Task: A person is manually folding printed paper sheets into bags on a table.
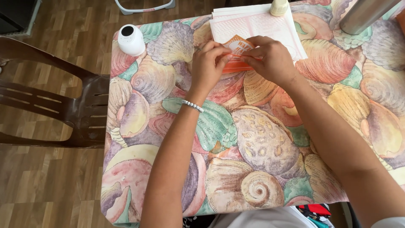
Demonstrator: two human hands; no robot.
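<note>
While both hands, left hand and right hand, pinch it, the flat orange plastic packet lies lengthwise left-to-right on the shell-patterned desk, far side.

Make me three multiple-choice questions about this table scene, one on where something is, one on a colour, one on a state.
1. Where does the white jar stand?
A. near the table's far left corner
B. on the chair
C. on the floor

2. What colour is the packet in the hands?
A. blue
B. orange
C. black

3. How is the packet held?
A. lying untouched
B. by one hand only
C. by both hands

Answers: 1 A, it stands on the shell-print tablecloth at that corner. 2 B, orange shows between the fingers. 3 C, the left hand and right hand both pinch it.
</note>
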